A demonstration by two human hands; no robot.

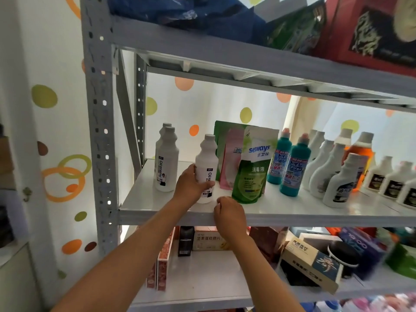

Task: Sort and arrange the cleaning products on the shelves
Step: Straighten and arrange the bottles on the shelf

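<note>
My left hand (191, 184) grips a white Oil enemy bottle (206, 168) standing on the middle shelf (180, 212) near its two twins (166, 158), right hand (228, 216) curled empty at the edge; grouping looks mostly done.

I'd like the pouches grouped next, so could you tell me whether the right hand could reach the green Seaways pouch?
Probably yes: the right hand rests on the shelf edge just before the green pouch, with nothing between them.
</note>
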